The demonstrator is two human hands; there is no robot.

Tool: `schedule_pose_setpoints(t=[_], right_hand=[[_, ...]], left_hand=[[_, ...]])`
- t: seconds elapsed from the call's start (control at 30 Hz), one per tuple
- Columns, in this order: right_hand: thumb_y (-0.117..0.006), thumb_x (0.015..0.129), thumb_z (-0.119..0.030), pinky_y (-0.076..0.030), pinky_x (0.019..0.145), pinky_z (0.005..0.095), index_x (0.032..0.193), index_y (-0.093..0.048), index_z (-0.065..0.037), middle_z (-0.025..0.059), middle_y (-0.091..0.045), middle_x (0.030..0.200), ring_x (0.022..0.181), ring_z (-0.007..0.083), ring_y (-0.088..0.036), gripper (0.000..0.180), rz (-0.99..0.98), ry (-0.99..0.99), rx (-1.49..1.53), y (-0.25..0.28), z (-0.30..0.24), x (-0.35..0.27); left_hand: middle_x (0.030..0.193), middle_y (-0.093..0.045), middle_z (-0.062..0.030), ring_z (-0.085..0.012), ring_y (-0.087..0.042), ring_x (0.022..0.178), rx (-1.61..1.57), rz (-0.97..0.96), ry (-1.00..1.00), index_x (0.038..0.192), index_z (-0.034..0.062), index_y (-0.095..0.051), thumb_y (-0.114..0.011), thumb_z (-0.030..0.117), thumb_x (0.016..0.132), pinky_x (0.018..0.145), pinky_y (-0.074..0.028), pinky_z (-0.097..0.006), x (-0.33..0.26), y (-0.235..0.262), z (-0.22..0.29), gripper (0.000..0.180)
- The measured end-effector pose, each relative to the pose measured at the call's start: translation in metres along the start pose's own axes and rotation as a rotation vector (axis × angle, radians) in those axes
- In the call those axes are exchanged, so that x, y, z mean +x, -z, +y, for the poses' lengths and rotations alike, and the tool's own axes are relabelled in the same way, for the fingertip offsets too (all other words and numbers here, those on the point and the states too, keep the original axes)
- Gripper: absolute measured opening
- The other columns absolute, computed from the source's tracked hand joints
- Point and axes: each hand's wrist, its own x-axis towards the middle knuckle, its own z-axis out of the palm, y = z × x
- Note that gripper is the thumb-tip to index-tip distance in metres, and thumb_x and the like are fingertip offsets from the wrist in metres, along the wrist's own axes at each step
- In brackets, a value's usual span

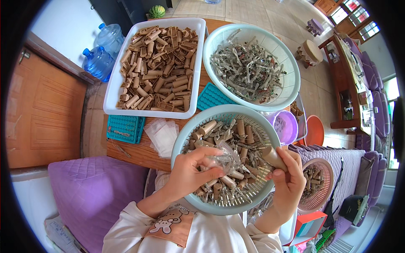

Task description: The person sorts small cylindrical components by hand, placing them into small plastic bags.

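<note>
Above a grey-green slotted basket (270, 126), my left hand (192, 170) pinches a crumpled clear plastic packet (229, 158) between thumb and fingers. My right hand (291, 179) grips a brown half-round plastic casing (274, 157), tilted over the basket's right rim. Whether the packet contains anything is hard to make out. Below both hands, the basket is filled with similar brown casings (207, 127) mixed with small parts in clear wrapping. Part of this pile is hidden by my hands.
A white tray (109, 99) of brown casings stands at the back left, beside a pale green basket (293, 80) of wrapped parts. Teal trays (122, 126) and clear bags (162, 137) lie on the wooden table. At right are a purple bucket (291, 135) and a pink basket (329, 181).
</note>
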Motion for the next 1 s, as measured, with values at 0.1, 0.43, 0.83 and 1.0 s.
schedule_pose_setpoints(t=[0.1, 0.43, 0.83, 1.0], right_hand=[[-0.064, 0.072, -0.003, -0.046, 0.061, 0.0269, 0.099, -0.06, 0.001, 0.009, -0.055, 0.087, 0.074, 0.0169, -0.055, 0.028, -0.025, 0.125, -0.203, -0.001, -0.012, -0.002], [-0.062, 0.069, 0.006, -0.051, 0.06, 0.0248, 0.088, -0.06, 0.002, 0.0112, -0.058, 0.088, 0.074, 0.0193, -0.061, 0.019, -0.15, 0.082, -0.235, -0.016, -0.023, 0.011], [-0.061, 0.071, 0.006, -0.045, 0.054, 0.0207, 0.087, -0.059, 0.004, 0.0079, -0.053, 0.077, 0.065, 0.0108, -0.056, 0.015, -0.245, -0.158, 0.019, -0.011, -0.002, 0.011], [-0.065, 0.069, 0.003, -0.045, 0.052, 0.0225, 0.085, -0.06, 0.002, 0.0076, -0.054, 0.072, 0.06, 0.0136, -0.056, 0.017, -0.322, -0.059, -0.125, -0.007, -0.005, 0.014]], left_hand=[[0.072, -0.066, -0.0096, -0.0109, -0.063, 0.07, 0.2, 0.008, 0.037, 0.104, 0.0019, -0.054, -0.072, 0.013, 0.071, 0.063, -0.048, -0.022, -0.001, 0.0, 0.006, 0.039], [0.072, -0.066, -0.007, -0.0137, -0.065, 0.07, 0.455, -0.01, -0.092, 0.104, 0.0055, -0.057, -0.07, 0.017, 0.071, 0.059, -0.049, -0.024, -0.003, 0.0, 0.019, 0.037], [0.089, -0.064, -0.012, -0.02, -0.064, 0.076, 0.441, -0.09, -0.2, 0.106, 0.0034, -0.055, -0.069, 0.012, 0.07, 0.064, -0.05, -0.028, -0.001, -0.003, 0.017, 0.04], [0.088, -0.063, -0.0131, -0.0236, -0.063, 0.079, 0.353, -0.127, -0.252, 0.11, 0.0047, -0.053, -0.068, 0.018, 0.071, 0.067, -0.049, -0.03, 0.0, -0.008, 0.016, 0.044]])
